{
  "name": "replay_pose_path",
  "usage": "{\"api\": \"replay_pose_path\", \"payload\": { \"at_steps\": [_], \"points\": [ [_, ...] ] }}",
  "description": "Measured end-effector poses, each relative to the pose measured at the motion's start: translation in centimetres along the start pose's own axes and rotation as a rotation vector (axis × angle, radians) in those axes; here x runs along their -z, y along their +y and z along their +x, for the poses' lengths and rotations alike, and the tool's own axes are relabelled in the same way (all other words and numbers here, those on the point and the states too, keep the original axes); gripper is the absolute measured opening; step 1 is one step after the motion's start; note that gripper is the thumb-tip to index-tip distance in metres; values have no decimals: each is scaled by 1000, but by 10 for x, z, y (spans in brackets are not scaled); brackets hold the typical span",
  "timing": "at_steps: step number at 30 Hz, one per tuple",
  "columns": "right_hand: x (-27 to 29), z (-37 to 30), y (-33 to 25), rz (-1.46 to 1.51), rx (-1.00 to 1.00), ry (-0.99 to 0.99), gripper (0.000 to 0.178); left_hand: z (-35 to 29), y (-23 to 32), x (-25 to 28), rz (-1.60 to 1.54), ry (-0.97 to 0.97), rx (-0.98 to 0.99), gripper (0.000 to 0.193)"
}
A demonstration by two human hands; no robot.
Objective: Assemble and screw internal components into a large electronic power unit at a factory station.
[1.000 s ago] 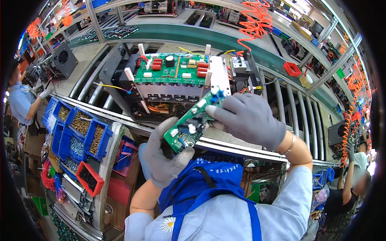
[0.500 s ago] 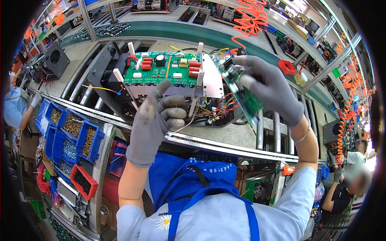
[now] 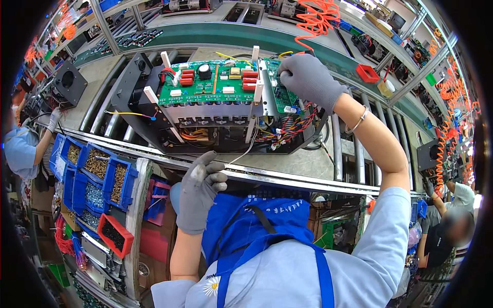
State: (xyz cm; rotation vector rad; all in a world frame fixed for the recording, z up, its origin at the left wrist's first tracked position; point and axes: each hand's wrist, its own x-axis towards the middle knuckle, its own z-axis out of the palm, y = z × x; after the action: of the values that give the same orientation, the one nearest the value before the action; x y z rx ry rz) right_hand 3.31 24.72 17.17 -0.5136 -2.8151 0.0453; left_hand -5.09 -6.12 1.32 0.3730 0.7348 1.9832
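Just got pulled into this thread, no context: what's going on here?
A person in grey gloves is working on an open black unit on a roller line. The right hand is at the small green board, by the unit's right end, next to the large green board; its grip is hidden. The left hand holds nothing visible, in front of the unit. Whether the small board is fastened can't be told.

rollers (image 3: pixel 337 154) look shiny metal, bins (image 3: pixel 131 184) smooth plastic, and the apron (image 3: pixel 287 218) matt cloth.
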Motion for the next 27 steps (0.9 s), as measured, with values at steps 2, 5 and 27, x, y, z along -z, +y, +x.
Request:
{"api": "replay_pose_path", "payload": {
  "at_steps": [2, 5, 27],
  "points": [
    [-6, 4, 4, 16, 0, 15, 19, 2, -5, 2, -23, 3, 11, 49],
    [-17, 16, -3, -29, -6, 62, 19, 2, -11, -2, -46, 8, 36, 48],
    [-17, 15, -17, -189, -59, -40, 20, -4, -12, 13, -33, 64, 23, 47]
  ]
}}
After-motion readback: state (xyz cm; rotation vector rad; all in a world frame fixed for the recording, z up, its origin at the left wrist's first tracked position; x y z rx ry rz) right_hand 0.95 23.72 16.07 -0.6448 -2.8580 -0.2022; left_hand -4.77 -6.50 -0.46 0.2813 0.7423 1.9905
